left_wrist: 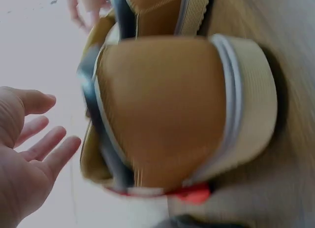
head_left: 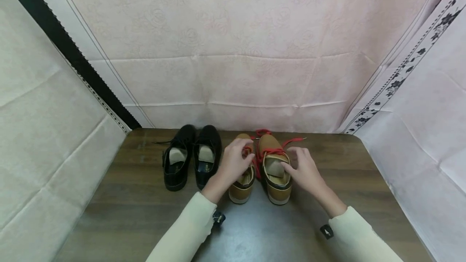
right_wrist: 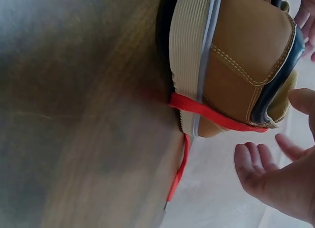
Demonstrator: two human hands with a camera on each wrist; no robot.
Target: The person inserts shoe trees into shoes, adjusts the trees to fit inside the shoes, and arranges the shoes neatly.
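Two tan shoes with red laces stand side by side on the table, toes pointing away. Over the left tan shoe hovers my left hand, its fingers loosely bent, covering part of the laces. In the left wrist view, that hand is apart from the blurred tan heel with nothing in its fingers. My right hand is at the right side of the other tan shoe, thumb near the opening. The right wrist view shows its fingers spread beside the red lace, holding nothing.
A pair of black shoes, the left one and the right one, stands left of the tan pair. Pale cloth hangs behind the wooden table and along both sides. Loose red lace ends lie near the back edge.
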